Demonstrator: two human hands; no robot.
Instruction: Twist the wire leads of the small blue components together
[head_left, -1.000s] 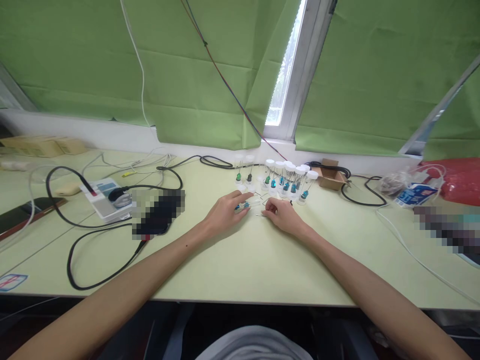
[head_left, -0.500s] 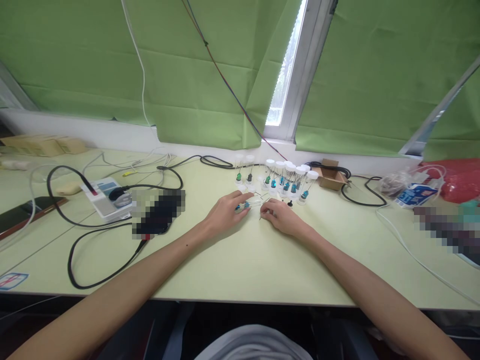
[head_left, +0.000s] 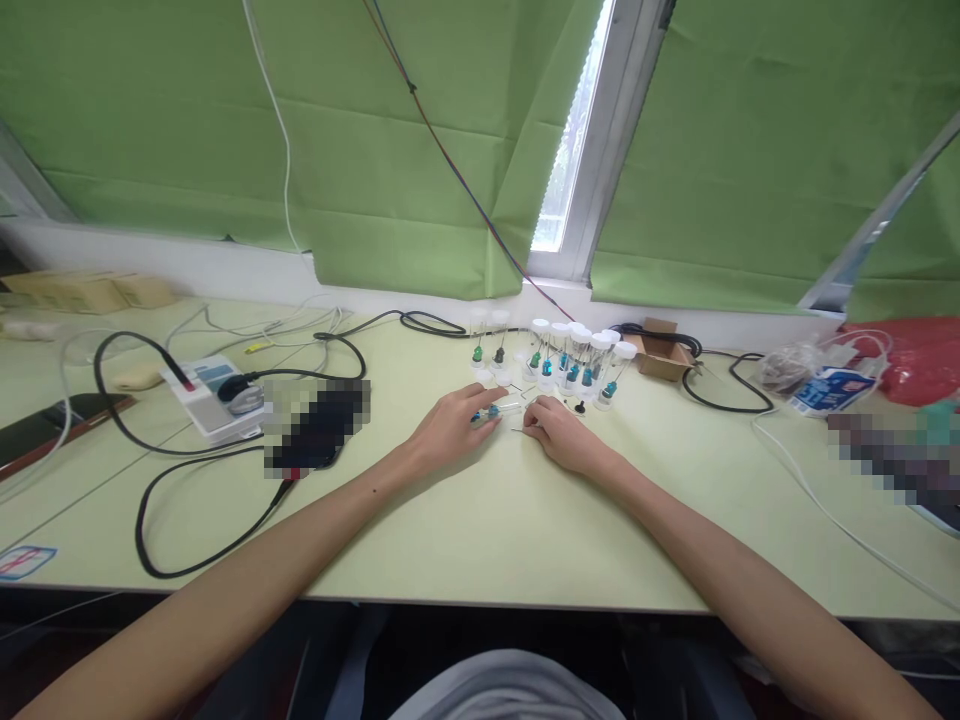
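Note:
Near the middle of the table, my left hand (head_left: 456,422) is closed around a clear tube (head_left: 508,407) lying on its side, with blue dispensing-needle parts at its left end. My right hand (head_left: 553,432) pinches a thin metal pin (head_left: 516,430) that points left, below the tube's open end. A small black piece (head_left: 580,407) lies just right of my right hand. Behind both hands stand several clear tubes (head_left: 600,360) with white caps and blue or green needle hubs inside. Two more upright tubes (head_left: 499,340) stand further left, with one green and one black hub.
A white power strip (head_left: 217,400) with black cables and a dark blurred-out device (head_left: 322,425) occupy the left side. An open cardboard box (head_left: 661,357) is behind the tubes on the right. Further right lie a blue-and-white packet (head_left: 832,390) and a red bag (head_left: 922,360).
My right hand has shifted very slightly right, and the pin in its fingers has turned from pointing down toward me to pointing left. The left hand and tube hold nearly still.

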